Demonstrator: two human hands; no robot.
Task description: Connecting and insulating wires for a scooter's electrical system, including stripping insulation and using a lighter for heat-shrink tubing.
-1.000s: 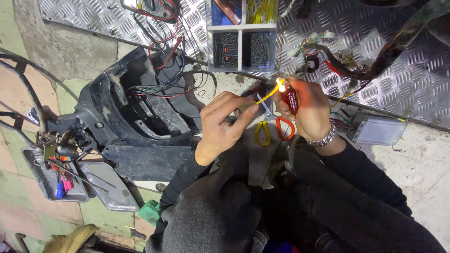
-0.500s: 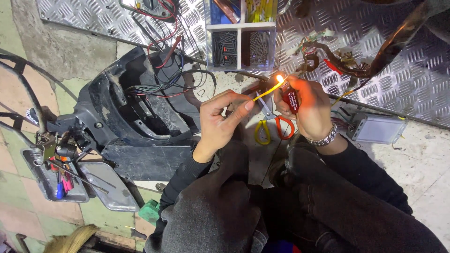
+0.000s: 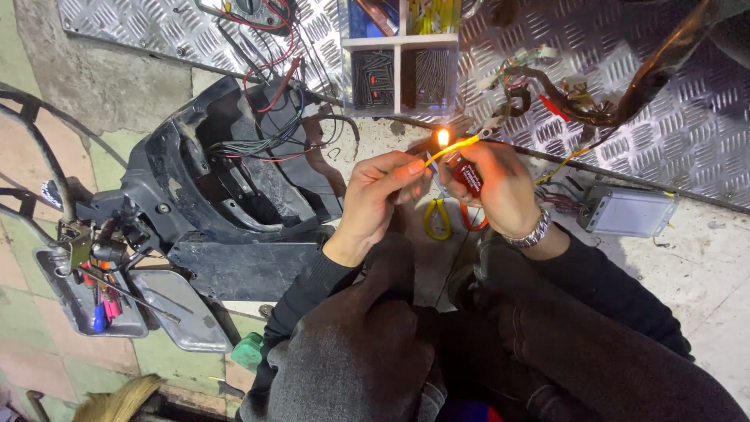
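Two hands heat a yellow wire with a lighter flame.

The left hand (image 3: 380, 194) pinches the yellow wire (image 3: 451, 146) between closed fingertips, and the right hand (image 3: 500, 187) is closed around a red lighter (image 3: 469, 178) (its flame burns just under the wire). Both are above the floor, near the black scooter panel (image 3: 234, 187) and the grey control box (image 3: 629, 212).
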